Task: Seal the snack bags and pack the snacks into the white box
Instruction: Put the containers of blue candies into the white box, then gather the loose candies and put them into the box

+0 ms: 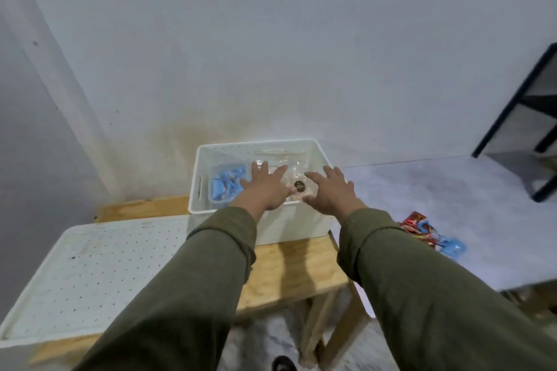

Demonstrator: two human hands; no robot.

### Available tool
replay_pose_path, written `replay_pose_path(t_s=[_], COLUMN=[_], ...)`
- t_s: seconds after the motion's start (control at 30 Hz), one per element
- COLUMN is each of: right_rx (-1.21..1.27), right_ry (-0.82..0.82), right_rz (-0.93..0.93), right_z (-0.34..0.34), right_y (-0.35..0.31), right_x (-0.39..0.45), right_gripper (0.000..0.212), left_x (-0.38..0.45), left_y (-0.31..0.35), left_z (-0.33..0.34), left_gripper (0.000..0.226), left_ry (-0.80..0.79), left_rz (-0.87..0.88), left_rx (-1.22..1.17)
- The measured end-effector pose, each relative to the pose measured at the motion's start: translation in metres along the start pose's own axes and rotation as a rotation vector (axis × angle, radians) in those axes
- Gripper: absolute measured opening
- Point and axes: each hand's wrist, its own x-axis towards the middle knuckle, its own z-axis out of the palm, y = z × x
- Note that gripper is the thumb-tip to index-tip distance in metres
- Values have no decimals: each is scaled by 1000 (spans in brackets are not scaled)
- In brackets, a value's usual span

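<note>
You're hovering both open hands, left hand (265,188) and right hand (333,190), over the white box (295,227), risking crushing the clear snack bag (294,173).

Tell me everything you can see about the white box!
The white box looks like plastic, with rows of tiny holes in its walls and a slot handle on its left end. It stands upright and open at the back of the wooden table, near the wall. Inside are a packet of blue things and clear snack bags. Both hands, left hand and right hand, reach over it.
</note>
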Motion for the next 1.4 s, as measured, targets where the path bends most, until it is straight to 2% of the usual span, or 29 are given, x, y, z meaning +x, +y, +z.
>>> replay_pose_path(t_s=[0.2, 0.33, 0.47, 0.67, 0.83, 1.07, 1.17, 1.3, 1.4], right_rx=[32, 37, 88, 152, 99, 7, 30, 95, 97], right_ry=[20, 17, 4, 1, -45, 0, -5, -29, -8], right_rz=[185, 292, 357, 390, 335, 126, 31, -65, -103], right_z=[-5, 1, 17, 52, 80, 112, 120, 131, 138], right_y=[77, 125, 171, 236, 296, 368, 382, 389, 393], right_x=[-62, -96, -119, -137, -125, -77, -52, -21, -4], right_gripper=[64, 66, 68, 71, 83, 98, 95, 85, 74], left_x=[-21, -25, -28, -21, -5, 29, 46, 66, 74], left_y=[65, 101, 135, 174, 200, 230, 231, 229, 223], left_z=[34, 67, 106, 181, 240, 294, 310, 311, 313], left_gripper=[64, 65, 66, 75, 86, 92, 91, 79, 69], left_ry=[-53, -114, -180, -176, -96, 72, 174, 141, 234], left_rz=[150, 224, 254, 250, 146, -22, -26, -23, 75], left_rx=[104, 78, 31, -20, -167, -138, -47, -1, -45])
